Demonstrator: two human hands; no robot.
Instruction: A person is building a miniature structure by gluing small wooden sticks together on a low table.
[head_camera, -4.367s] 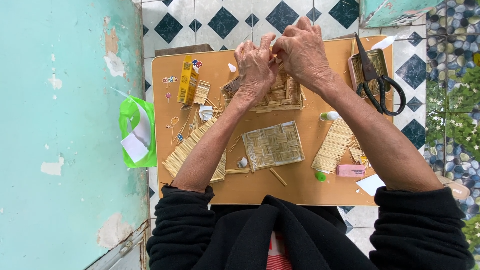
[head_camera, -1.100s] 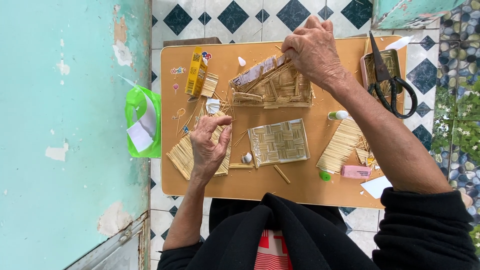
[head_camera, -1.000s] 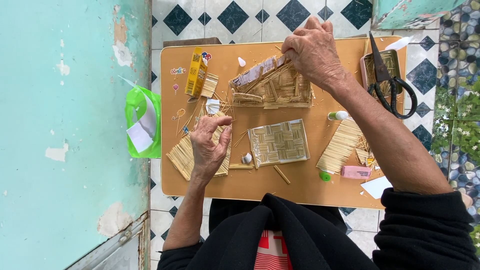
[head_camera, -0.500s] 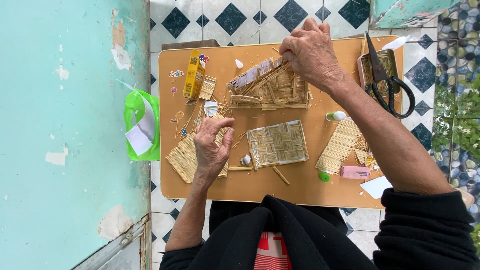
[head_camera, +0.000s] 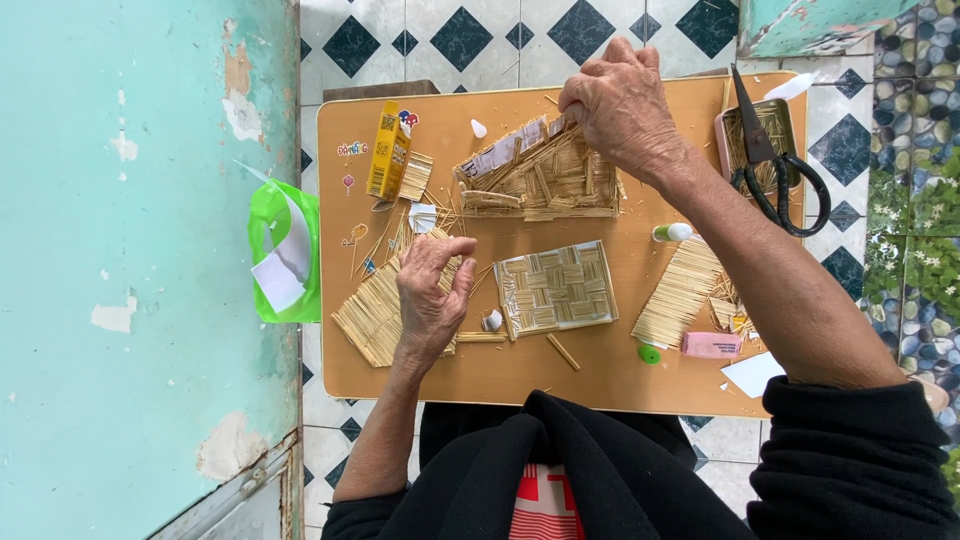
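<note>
The left hand (head_camera: 432, 295) rests over a heap of thin sticks (head_camera: 375, 310) on the left part of an orange-brown board (head_camera: 600, 385), fingertips pinched together above the heap. The right hand (head_camera: 622, 105) grips the upper right corner of a small stick-built model (head_camera: 540, 180) lying near the board's far edge. A flat woven stick panel (head_camera: 555, 290) lies between the two hands, nearer the person. A yellow carton (head_camera: 388, 152) stands left of the model. Black scissors (head_camera: 775, 170) lie across a tin tray (head_camera: 765, 120) at the far right. A second bundle of sticks (head_camera: 680, 292) lies right of the panel, with a pink eraser (head_camera: 710, 345) just beside it. A green bag (head_camera: 285, 255) hangs off the board's left edge.
</note>
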